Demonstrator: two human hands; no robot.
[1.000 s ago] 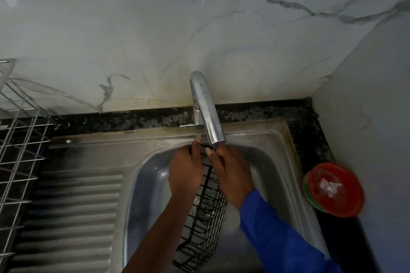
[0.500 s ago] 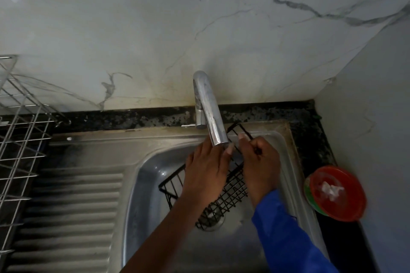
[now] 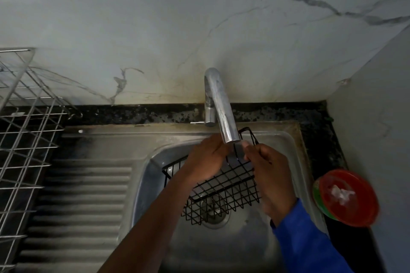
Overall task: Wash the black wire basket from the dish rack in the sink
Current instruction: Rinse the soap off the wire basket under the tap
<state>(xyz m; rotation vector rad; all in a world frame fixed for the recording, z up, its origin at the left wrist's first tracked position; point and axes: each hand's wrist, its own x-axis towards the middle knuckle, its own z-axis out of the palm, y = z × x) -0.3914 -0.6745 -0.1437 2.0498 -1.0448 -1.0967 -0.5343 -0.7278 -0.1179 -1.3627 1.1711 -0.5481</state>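
Curled round a wire at the right end of the basket (image 3: 226,186), the right hand (image 3: 268,175) grasps it just below the spout of the tap (image 3: 219,106). The left hand (image 3: 206,159) lies over the basket's upper edge with its back to the camera and its fingers bent toward the spout. Whether they clasp a wire or only rub it I cannot tell. The basket hangs tilted inside the sink (image 3: 233,250) at centre frame. Its far corner rises above the basin's back rim, and its lower side is over the drain (image 3: 216,220), which shows through the mesh.

By my reading the rinse-and-rub step is in hand: the basket is out of the rack (image 3: 24,122) and held under the spout. The next move, I judge, calls for turning it so the other sides come under the spout. One hand would hold firm while the other works along the wires, since thin wet wire could slip.

A pale blur sits under the spout mouth, and I cannot say if it is running water or a fingertip. The left fingertips are hidden behind the spout. Both forearms cover parts of the mesh. A red lid (image 3: 350,199) at lower right holds something white, too blurred to name. The rack is cut off at the left edge.
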